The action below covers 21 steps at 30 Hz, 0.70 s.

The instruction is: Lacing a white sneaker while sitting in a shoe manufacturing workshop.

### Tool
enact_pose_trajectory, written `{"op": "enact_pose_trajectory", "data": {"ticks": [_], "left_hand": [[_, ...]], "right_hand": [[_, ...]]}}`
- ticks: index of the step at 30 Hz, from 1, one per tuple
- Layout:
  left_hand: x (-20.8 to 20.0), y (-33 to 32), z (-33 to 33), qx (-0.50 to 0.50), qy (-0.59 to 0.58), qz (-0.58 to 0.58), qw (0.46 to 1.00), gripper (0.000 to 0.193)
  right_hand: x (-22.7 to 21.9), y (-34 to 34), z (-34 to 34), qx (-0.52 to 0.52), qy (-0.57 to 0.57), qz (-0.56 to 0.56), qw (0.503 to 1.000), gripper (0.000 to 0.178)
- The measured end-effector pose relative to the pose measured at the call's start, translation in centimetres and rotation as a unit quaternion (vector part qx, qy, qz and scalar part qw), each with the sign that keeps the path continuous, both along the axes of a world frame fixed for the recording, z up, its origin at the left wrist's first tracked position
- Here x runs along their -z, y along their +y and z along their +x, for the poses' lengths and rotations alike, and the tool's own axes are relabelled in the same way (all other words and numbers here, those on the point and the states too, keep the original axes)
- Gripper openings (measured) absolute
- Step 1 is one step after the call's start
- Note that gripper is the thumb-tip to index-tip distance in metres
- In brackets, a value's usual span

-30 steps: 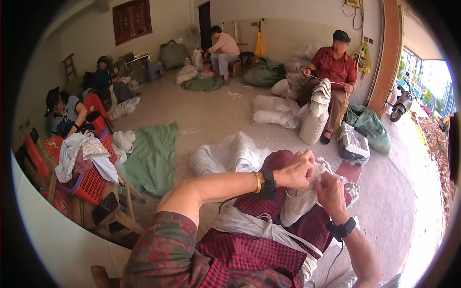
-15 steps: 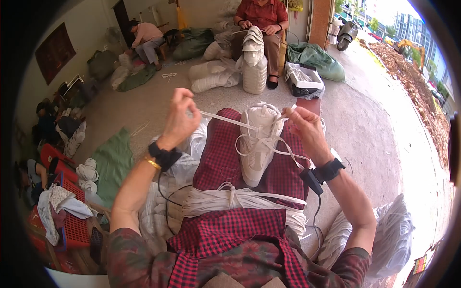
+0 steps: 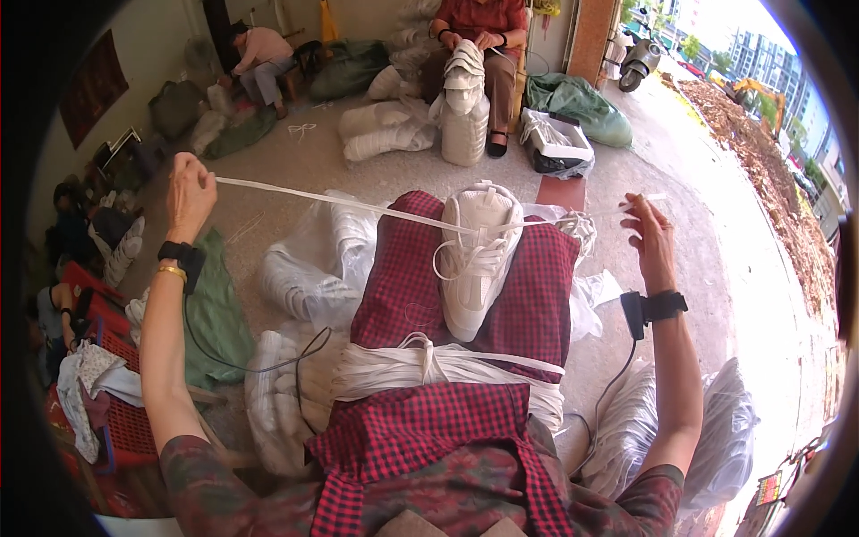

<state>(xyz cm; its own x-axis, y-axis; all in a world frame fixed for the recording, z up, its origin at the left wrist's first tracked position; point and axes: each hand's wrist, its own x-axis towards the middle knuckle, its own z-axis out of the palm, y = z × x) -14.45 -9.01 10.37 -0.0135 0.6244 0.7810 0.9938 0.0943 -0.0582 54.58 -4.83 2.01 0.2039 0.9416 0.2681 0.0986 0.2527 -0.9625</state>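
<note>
A white lace-up shoe (image 3: 467, 300) rests between my thighs on the red-and-black checked apron (image 3: 394, 295), toe towards me. Far out to the left, my left hand (image 3: 190, 199) is closed on one end of a flat white shoelace (image 3: 313, 194), which runs taut to the shoe. My right hand (image 3: 653, 234), raised on the other side, pinches the shoelace's other end, its tip poking past the fingers; the other fingers are loosely bent. A loose lace loop hangs at the shoe's left side. Across my lap lies a tied bundle of white laces (image 3: 429, 365).
Bagged white shoes (image 3: 318, 259) lie left of my legs, more bags (image 3: 707, 438) at lower right. A red basket (image 3: 134, 403) with cloths stands left. Ahead, a person (image 3: 479, 36) sits behind stacked shoe parts (image 3: 465, 125), beside an open box (image 3: 559, 143). Cables hang from both wrist straps.
Both hands have swung outward from near the shoe, the left much farther. The shoelace ends are now stretched wide and drawn tighter across the shoe.
</note>
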Motion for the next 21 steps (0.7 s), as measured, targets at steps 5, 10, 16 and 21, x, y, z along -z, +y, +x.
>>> {"op": "enact_pose_trajectory", "data": {"ticks": [5, 10, 16, 21], "left_hand": [[6.5, 3.2, 10.6, 0.191, -0.133, -0.082, 0.969, 0.024], [8.6, -0.3, 23.6, 0.391, -0.154, -0.190, 0.887, 0.025], [9.2, -2.1, 30.6, 0.438, -0.083, -0.226, 0.866, 0.028], [10.2, 0.2, 28.8, 0.502, -0.165, -0.266, 0.806, 0.015]], "right_hand": [[4.1, 0.4, 0.3, -0.031, -0.395, -0.089, 0.914, 0.025], [0.1, -3.6, -10.2, -0.149, -0.376, 0.119, 0.907, 0.021], [-0.1, -2.8, -13.4, -0.201, -0.410, 0.161, 0.875, 0.024], [1.5, -2.2, -13.5, -0.206, -0.390, 0.219, 0.870, 0.017]]}}
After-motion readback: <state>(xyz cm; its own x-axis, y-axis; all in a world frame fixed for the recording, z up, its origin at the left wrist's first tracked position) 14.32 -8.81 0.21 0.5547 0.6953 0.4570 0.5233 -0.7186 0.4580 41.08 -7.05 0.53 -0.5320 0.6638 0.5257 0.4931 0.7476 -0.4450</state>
